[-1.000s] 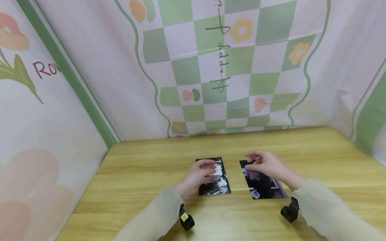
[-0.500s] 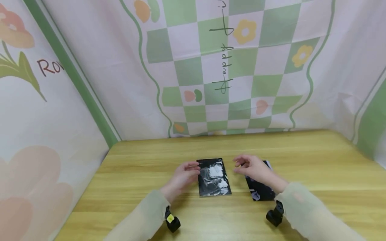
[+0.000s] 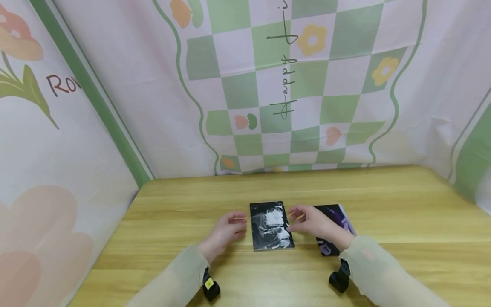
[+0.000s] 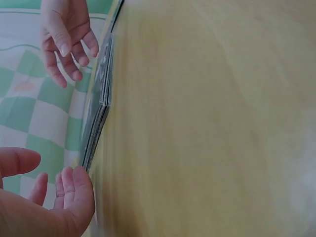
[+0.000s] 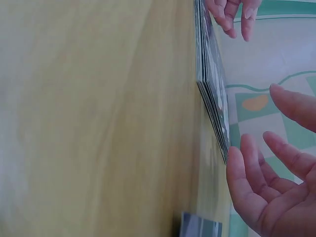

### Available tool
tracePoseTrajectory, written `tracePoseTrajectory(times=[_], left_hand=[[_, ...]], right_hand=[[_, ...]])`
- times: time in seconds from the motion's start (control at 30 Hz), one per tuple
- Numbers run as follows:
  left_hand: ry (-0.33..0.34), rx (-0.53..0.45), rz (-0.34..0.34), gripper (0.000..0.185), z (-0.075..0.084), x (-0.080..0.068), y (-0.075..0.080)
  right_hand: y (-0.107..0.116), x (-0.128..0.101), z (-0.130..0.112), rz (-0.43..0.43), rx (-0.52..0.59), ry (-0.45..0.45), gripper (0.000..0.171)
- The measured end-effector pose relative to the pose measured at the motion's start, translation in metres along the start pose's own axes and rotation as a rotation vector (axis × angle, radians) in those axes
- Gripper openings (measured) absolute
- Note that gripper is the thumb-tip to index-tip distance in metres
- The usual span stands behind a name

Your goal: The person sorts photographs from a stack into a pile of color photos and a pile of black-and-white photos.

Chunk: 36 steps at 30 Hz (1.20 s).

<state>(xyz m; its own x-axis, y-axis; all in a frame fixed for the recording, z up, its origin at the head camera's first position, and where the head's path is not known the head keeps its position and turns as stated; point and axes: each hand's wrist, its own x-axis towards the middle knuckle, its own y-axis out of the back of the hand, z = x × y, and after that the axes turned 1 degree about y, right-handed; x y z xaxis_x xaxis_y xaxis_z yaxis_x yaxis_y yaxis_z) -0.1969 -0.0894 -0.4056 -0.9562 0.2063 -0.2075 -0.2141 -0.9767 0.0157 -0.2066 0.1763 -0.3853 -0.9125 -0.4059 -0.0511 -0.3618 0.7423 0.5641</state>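
Wooden table (image 3: 172, 238) carries everything. At the left, the left hand (image 3: 226, 230) lies with fingers loosely spread, holding nothing, just beside the left edge of a black-and-white stack of cards (image 3: 271, 226) lying flat at the middle. At the stack's right edge, the right hand (image 3: 314, 221) is equally relaxed and empty, partly over a dark purple card (image 3: 339, 217) farther right.

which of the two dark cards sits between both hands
The black-and-white card, the one on the left. The left hand and right hand flank it, while the purple-tinted card lies right of it, partly under the right wrist.
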Motion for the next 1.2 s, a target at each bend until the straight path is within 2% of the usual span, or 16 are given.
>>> tracePoseTrajectory(times=[0.4,0.63,0.93,1.07,1.2], left_hand=[[0.029,-0.004,-0.041,0.04,-0.003,-0.004,0.0],[0.034,-0.015,-0.07,0.04,-0.001,-0.005,-0.003],[0.036,-0.019,-0.062,0.04,-0.001,-0.005,-0.005],[0.032,-0.006,-0.061,0.04,0.001,-0.005,-0.005],[-0.004,0.027,-0.06,0.041,0.002,-0.006,-0.005]], right_hand=[[-0.01,-0.001,-0.003,0.011,0.012,-0.072,0.052],[-0.011,-0.001,-0.004,0.012,0.002,-0.071,0.052],[-0.011,-0.001,-0.003,0.022,0.001,-0.061,0.05],[-0.011,-0.002,-0.003,0.033,0.009,-0.072,0.048],[-0.01,-0.002,-0.003,0.038,0.013,-0.065,0.047]])
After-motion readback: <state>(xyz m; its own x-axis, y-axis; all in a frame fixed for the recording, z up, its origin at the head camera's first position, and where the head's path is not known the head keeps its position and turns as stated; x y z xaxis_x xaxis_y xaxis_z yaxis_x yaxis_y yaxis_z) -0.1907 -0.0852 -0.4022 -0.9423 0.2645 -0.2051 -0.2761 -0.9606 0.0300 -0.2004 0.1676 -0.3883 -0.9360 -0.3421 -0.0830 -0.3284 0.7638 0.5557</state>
